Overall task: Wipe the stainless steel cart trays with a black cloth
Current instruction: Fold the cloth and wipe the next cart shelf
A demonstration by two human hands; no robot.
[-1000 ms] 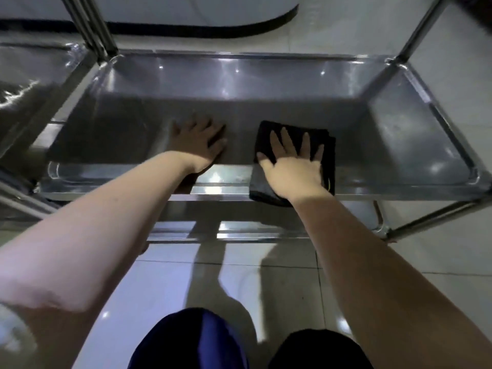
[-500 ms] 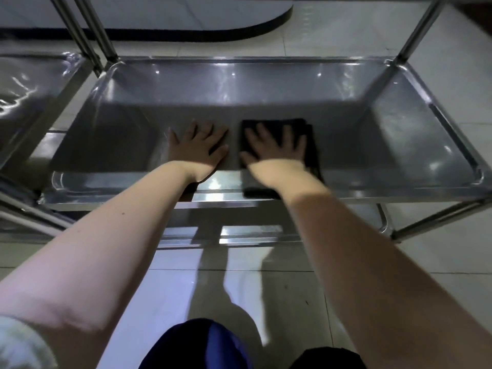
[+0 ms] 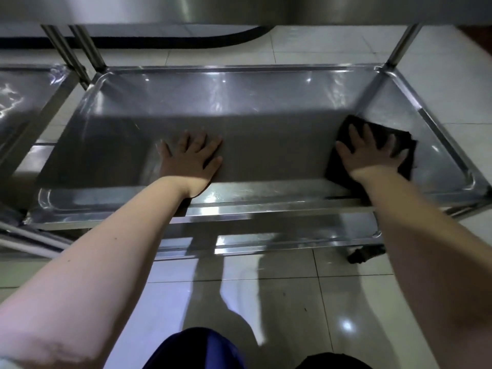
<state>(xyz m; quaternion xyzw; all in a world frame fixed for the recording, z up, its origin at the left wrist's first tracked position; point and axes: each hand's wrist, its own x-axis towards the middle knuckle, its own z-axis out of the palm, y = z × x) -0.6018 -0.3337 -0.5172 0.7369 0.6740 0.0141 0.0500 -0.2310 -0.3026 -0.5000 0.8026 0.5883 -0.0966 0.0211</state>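
Observation:
A stainless steel cart tray fills the middle of the head view, with a raised rim all round. My right hand lies flat with spread fingers on a folded black cloth, pressing it onto the tray's right part near the front rim. My left hand rests flat on the bare tray floor, left of centre, fingers spread and holding nothing.
A higher shelf of the cart overhangs the top of the view. Upright posts stand at the tray's corners. A lower tray and a black caster show beneath. A second steel tray adjoins on the left. Tiled floor lies around.
My right hand has slid the black cloth from beside my left hand to the tray's right part. My left hand stayed flat in place. The view tilted up, showing the upper shelf.

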